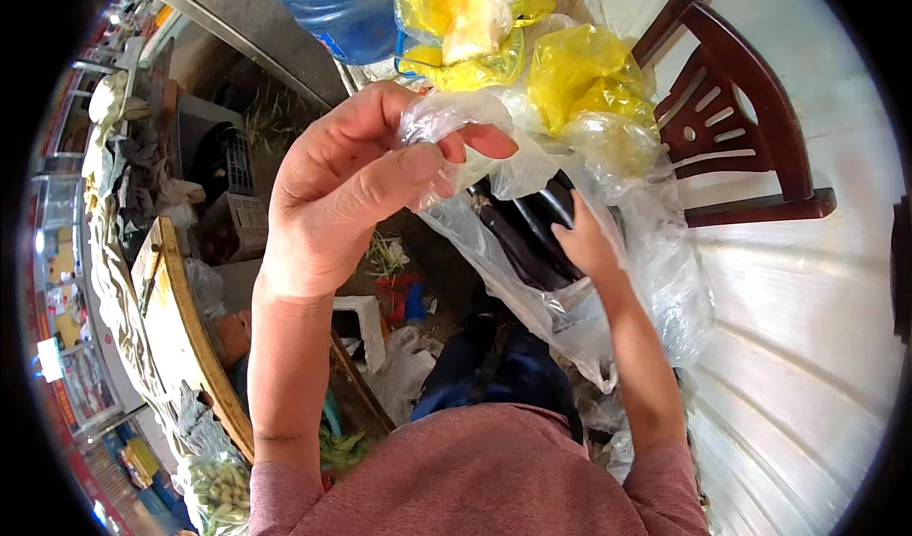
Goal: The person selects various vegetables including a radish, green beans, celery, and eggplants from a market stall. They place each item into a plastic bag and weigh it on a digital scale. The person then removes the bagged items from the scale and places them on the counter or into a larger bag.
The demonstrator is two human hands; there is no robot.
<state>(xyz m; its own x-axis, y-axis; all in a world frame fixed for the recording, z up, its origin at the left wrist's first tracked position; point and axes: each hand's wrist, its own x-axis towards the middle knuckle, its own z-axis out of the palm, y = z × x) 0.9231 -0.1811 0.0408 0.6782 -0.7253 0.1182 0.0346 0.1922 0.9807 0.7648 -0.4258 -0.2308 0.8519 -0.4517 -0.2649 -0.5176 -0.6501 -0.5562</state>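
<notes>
My left hand is raised at the upper middle, its thumb and fingers closed on the bunched rim of a clear plastic bag. Inside the open bag lie several long, dark purple eggplants, side by side. My right hand reaches into the bag from the right, with its fingers at the glossy eggplant nearest the right side. Its fingertips are partly hidden, so whether it grips that eggplant is not plain.
Yellow plastic bags and a blue water jug stand beyond the bag. At right is a dark red wooden chair by a pale wall. Left are a wooden board, a crate and a bag of green produce. Plastic litter lies on the floor.
</notes>
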